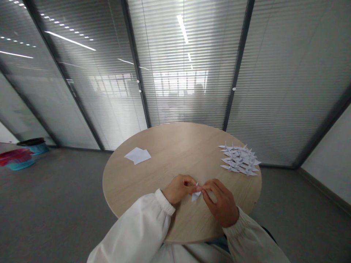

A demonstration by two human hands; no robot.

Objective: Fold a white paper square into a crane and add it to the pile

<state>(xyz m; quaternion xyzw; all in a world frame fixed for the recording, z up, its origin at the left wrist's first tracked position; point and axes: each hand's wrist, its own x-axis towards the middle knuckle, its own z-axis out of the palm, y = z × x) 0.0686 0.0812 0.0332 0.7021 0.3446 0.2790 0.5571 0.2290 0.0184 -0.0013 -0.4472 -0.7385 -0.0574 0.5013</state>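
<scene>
A small folded white paper piece [196,194] is pinched between both hands just above the near part of the round wooden table [170,153]. My left hand [178,188] grips its left side with closed fingers. My right hand [221,202] pinches its right side with thumb and forefinger. Both arms wear white sleeves with elastic cuffs.
A cluster of several folded white paper cranes [239,159] lies at the table's right side. A couple of flat white paper sheets [137,155] lie at its left. Glass walls with blinds stand behind. Coloured bins [20,157] sit on the grey floor at far left.
</scene>
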